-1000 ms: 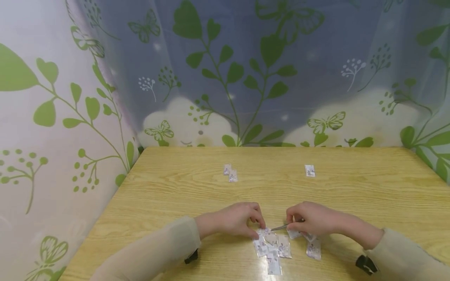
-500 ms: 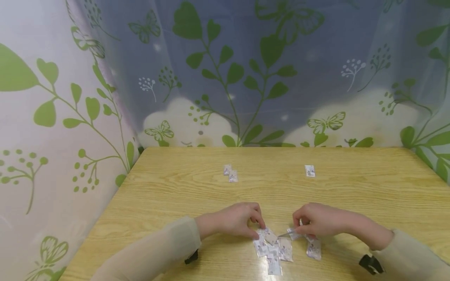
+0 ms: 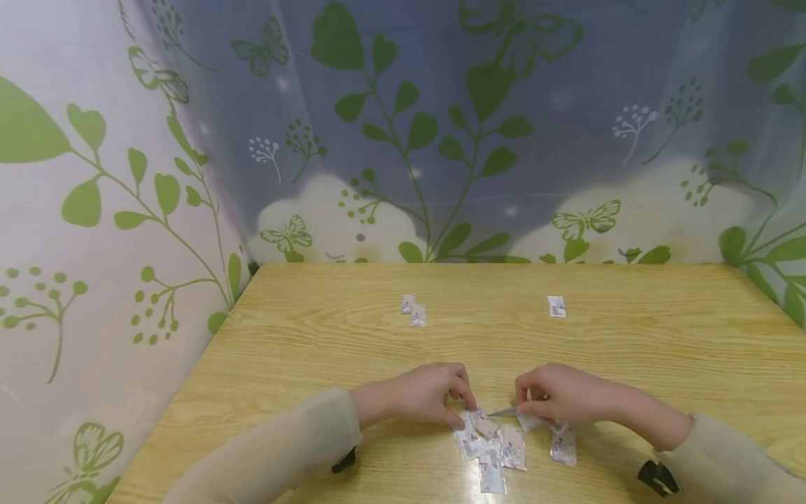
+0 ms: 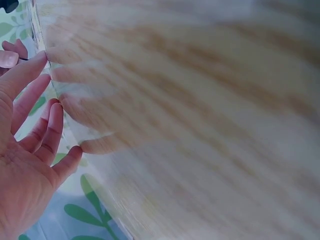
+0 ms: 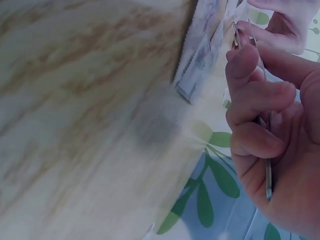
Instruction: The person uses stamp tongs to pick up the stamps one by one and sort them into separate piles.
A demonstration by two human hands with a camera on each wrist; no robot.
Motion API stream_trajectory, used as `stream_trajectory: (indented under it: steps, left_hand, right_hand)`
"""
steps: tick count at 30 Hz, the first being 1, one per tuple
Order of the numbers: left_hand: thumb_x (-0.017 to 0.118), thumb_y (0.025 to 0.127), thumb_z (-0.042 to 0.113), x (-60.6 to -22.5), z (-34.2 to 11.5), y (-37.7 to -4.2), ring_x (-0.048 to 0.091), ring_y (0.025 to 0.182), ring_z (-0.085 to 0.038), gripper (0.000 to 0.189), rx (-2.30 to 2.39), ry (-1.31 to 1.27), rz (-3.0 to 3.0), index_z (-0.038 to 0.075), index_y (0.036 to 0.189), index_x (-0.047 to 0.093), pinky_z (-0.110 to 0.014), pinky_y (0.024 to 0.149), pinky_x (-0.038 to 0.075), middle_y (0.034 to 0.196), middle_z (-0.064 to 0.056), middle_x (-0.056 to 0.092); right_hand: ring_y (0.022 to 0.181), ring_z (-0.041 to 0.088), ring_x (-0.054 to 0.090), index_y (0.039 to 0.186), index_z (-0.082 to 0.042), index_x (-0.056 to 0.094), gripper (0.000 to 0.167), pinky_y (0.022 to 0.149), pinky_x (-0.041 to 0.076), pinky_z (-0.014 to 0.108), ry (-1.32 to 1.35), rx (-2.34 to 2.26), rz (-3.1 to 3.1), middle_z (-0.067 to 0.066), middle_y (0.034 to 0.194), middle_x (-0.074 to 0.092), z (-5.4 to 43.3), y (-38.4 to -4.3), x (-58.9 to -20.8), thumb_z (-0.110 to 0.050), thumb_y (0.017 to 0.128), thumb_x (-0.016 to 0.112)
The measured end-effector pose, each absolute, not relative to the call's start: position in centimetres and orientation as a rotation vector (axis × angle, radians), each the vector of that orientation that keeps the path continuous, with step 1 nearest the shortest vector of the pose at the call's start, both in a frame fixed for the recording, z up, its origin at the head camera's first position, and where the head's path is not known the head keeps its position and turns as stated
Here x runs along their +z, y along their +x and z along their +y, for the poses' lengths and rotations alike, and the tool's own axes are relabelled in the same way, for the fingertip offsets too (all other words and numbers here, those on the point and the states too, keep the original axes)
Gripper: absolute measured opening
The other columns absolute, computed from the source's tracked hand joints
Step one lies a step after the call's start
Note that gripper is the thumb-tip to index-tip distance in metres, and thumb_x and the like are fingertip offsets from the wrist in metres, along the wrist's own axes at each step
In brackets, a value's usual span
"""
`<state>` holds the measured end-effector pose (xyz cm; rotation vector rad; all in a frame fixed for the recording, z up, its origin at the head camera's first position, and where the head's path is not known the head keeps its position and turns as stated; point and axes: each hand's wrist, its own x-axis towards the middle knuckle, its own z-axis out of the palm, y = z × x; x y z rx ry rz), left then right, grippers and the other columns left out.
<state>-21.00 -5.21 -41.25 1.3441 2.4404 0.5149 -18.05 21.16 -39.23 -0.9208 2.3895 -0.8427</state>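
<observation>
Small clear packets [image 3: 492,476] with purple-white print lie overlapping in a cluster near the table's front. My left hand [image 3: 434,393] rests at the cluster's upper left, thumb and fingertips touching down at the packets. In the left wrist view, the fingers of that hand [image 4: 30,165] extend to the tabletop, gripping nothing visible. My right hand [image 3: 560,393] pinches metal tweezers [image 3: 502,411], whose tips point left at the upper packets. The right wrist view shows the tweezers [image 5: 268,180] running through the curled fingers, with parted prongs. Whether the tips hold anything cannot be told.
More packets lie under and below my right hand, one packet [image 3: 563,448] plainly visible. Two overlapping packets [image 3: 418,315] lie farther back, with a single packet [image 3: 557,306] at back right. The wooden table [image 3: 302,336] meets a leaf-patterned curtain [image 3: 390,140] behind.
The tweezers moved right and down from the upper packets, then back left and up. The cluster's right-hand packet has shifted slightly down and right. My left hand has stayed in place.
</observation>
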Motion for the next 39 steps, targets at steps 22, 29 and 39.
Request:
stream_trajectory:
  steps: [22,29,39]
  left_hand:
    - [0.08,0.081,0.026,-41.2,-5.1,-20.9,0.05,0.088,0.001,0.028,0.485,1.354,2.442,0.019,0.107,0.074,-0.013,0.079,0.041,0.098,0.012,0.054]
    - [0.08,0.081,0.025,-41.3,-5.2,-21.0,0.051,0.089,0.0,0.028,0.492,1.352,2.442,0.018,0.107,0.074,-0.013,0.08,0.041,0.099,0.012,0.054]
    - [0.08,0.081,0.024,-41.0,-5.2,-20.9,0.052,0.089,0.0,0.028,0.504,1.351,2.429,0.017,0.107,0.074,-0.012,0.08,0.041,0.098,0.011,0.055]
  right_hand:
    - [0.048,0.002,0.041,0.084,-0.02,0.063,0.013,0.049,0.037,0.022,-0.869,-0.817,2.373,-0.007,0.056,0.054,21.8,-17.8,-39.0,-0.025,0.096,0.061]
    - [0.047,0.003,0.04,0.083,-0.019,0.064,0.015,0.048,0.036,0.021,-0.843,-0.847,2.31,-0.006,0.055,0.055,22.5,-17.7,-39.1,-0.025,0.096,0.061]
    - [0.049,0.002,0.045,0.083,-0.019,0.063,0.014,0.049,0.04,0.022,-0.916,-0.87,2.337,-0.007,0.056,0.054,21.4,-17.8,-39.5,-0.024,0.096,0.06]
